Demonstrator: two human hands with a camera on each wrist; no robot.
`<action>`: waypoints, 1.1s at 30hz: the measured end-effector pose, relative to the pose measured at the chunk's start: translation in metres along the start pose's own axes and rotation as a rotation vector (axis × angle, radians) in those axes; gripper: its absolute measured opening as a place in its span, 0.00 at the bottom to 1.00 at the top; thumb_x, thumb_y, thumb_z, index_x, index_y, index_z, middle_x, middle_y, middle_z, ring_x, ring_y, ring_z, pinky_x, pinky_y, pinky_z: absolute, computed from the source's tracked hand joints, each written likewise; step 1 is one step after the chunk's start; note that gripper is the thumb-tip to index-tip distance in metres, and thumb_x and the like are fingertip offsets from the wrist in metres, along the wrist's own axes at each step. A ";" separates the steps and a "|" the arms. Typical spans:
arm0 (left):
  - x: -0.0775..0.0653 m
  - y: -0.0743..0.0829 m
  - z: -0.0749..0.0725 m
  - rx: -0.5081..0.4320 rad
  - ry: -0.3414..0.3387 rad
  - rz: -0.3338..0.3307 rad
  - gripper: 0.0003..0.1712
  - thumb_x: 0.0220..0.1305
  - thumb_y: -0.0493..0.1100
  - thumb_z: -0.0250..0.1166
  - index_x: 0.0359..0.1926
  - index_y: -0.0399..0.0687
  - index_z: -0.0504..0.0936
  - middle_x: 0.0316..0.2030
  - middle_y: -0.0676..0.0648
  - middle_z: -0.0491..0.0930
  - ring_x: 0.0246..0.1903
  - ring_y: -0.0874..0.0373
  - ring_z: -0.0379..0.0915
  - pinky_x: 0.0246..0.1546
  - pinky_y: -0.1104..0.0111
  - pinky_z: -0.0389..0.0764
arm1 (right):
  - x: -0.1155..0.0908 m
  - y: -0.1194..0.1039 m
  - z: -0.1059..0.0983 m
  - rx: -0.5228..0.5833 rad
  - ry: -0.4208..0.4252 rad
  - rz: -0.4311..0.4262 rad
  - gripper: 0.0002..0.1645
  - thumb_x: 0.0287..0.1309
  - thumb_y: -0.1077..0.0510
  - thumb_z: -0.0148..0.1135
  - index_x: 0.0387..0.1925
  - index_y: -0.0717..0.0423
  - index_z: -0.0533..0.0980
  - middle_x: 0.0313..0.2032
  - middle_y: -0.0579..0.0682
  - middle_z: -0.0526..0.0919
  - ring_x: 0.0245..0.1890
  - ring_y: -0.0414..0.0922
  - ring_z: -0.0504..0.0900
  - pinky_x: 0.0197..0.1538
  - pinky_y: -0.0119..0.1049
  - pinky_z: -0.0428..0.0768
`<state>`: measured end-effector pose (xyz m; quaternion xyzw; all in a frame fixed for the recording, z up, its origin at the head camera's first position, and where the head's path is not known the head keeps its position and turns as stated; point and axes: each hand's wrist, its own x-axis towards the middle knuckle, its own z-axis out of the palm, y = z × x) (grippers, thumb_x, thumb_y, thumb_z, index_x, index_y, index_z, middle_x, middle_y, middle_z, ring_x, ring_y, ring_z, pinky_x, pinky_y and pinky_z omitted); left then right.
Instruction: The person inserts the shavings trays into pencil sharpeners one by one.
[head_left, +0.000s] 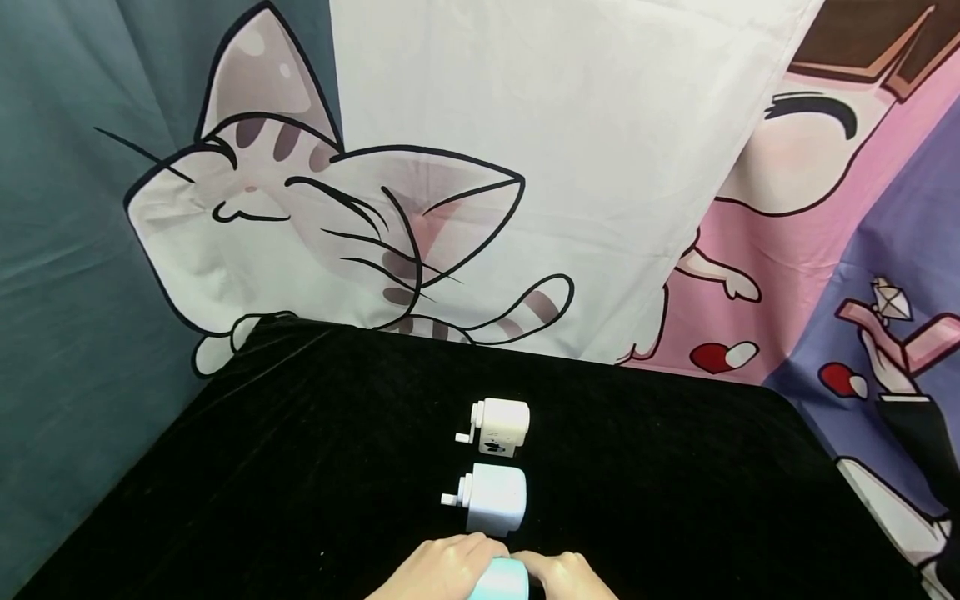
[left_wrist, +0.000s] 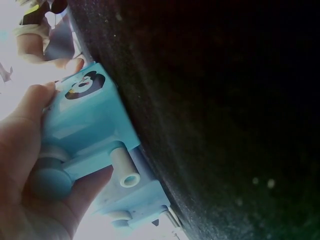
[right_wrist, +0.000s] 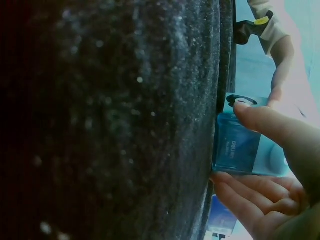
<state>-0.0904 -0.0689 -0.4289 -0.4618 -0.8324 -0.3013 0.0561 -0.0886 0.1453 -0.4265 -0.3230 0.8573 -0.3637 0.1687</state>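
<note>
A turquoise crank pencil sharpener [head_left: 501, 581] sits at the near edge of the head view, between both hands. My left hand [head_left: 444, 570] grips it from the left; in the left wrist view the thumb lies along one side and fingers pass behind it. Its crank handle [left_wrist: 125, 168] points outward, and a penguin picture [left_wrist: 86, 85] marks its front. My right hand [head_left: 564, 575] holds the other side, with the thumb on the front and the fingers [right_wrist: 240, 197] under the opposite side in the right wrist view. Just beyond stands a pale blue pencil sharpener [head_left: 497, 498].
Behind the pale blue one stands a cream pencil sharpener [head_left: 504, 425], its crank also facing left. All are lined up on a black velvety cloth [head_left: 300, 483]. A printed cat curtain [head_left: 480, 100] hangs along the back edge.
</note>
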 end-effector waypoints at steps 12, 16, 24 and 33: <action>0.000 0.000 0.000 -0.016 -0.001 -0.003 0.23 0.52 0.56 0.65 0.44 0.50 0.71 0.35 0.58 0.75 0.33 0.75 0.67 0.32 0.83 0.70 | 0.000 -0.001 0.003 -0.011 0.035 0.004 0.26 0.48 0.45 0.66 0.42 0.60 0.75 0.34 0.45 0.84 0.31 0.32 0.78 0.33 0.29 0.78; 0.000 -0.001 -0.001 -0.013 -0.013 -0.006 0.24 0.52 0.57 0.64 0.44 0.50 0.71 0.35 0.58 0.75 0.33 0.75 0.66 0.32 0.83 0.70 | 0.001 -0.001 0.004 -0.002 0.039 -0.010 0.26 0.48 0.45 0.65 0.42 0.60 0.74 0.34 0.46 0.84 0.32 0.32 0.78 0.33 0.29 0.78; -0.001 -0.001 -0.002 -0.018 -0.015 -0.007 0.22 0.53 0.56 0.64 0.44 0.51 0.71 0.35 0.58 0.75 0.32 0.75 0.66 0.32 0.84 0.70 | 0.001 0.000 0.005 0.002 0.043 -0.016 0.27 0.48 0.45 0.66 0.43 0.61 0.74 0.35 0.47 0.84 0.33 0.33 0.79 0.35 0.30 0.79; -0.001 -0.001 0.000 -0.014 -0.016 -0.021 0.21 0.53 0.55 0.64 0.44 0.51 0.71 0.35 0.58 0.75 0.34 0.74 0.67 0.33 0.83 0.70 | 0.000 0.000 0.006 -0.044 0.049 -0.003 0.27 0.48 0.44 0.65 0.44 0.59 0.74 0.35 0.45 0.84 0.32 0.32 0.78 0.34 0.30 0.78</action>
